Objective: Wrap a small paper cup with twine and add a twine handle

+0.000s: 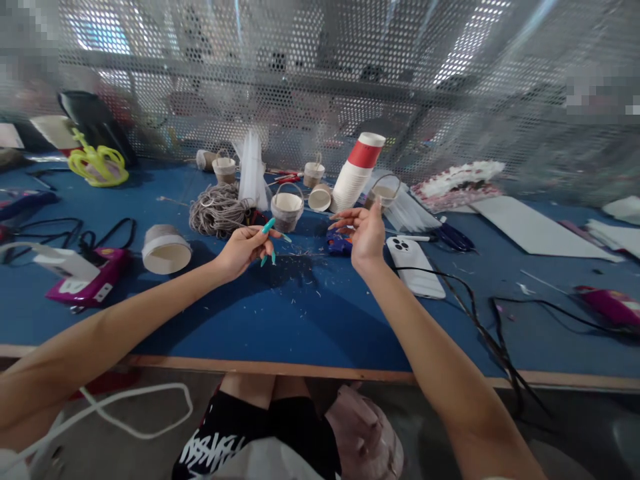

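My left hand (245, 252) hovers over the blue table, teal-nailed fingers loosely bent and apart, with nothing visible in them. Behind it lie a bundle of grey cord (216, 212) and a small cup basket (287, 208) with a cord-wrapped side and an arched handle. My right hand (367, 235) is raised with its fingers spread. Its thumb overlaps another small handled basket (384, 192) in the view; whether they touch I cannot tell. Below its fingers sits a dark blue object (339, 243), partly hidden. A cord-wrapped cup (165, 251) lies tipped on its side left of my left hand.
A leaning stack of paper cups (353, 180) stands behind my right hand. A white phone (416, 268) and black cables (475, 310) lie at the right. Left are a magenta power strip (90, 283) and a yellow crown-shaped item (97, 163). A perforated metal screen (320, 87) closes the back.
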Available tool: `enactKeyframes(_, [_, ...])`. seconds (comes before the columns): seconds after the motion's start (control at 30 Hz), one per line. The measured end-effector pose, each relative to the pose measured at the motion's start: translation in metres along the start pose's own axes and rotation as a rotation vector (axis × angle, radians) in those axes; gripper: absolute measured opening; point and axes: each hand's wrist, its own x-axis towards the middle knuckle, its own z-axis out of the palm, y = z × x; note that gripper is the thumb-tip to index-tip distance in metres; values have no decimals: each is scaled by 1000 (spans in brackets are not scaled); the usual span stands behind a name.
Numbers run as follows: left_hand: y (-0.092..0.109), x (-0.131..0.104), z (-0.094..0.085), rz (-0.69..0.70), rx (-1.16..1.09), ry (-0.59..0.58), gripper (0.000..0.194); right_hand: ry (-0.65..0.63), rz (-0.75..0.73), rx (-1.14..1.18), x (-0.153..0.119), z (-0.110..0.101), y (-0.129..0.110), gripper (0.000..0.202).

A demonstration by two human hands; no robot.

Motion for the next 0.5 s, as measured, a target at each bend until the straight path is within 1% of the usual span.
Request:
enactKeyframes(0.1, [5, -2, 14, -22, -45, 25, 21, 5, -2, 21, 3, -1, 0, 72])
enactKeyframes(0.2, [9, 2, 36, -64, -117, 25, 28, -19, 8, 45, 4, 0, -1, 73])
enactKeyframes(0.3, [15, 12, 66, -63, -221, -31, 31, -32, 34, 64, 6, 0, 2, 74])
enactKeyframes(0.4, [24, 27, 98, -19, -328, -101, 34, -44, 43, 75, 8, -2, 8, 71])
enactKeyframes(0.5, [31, 40, 129, 4, -437, -146, 30, -72, -12, -5, 11, -5, 17, 67])
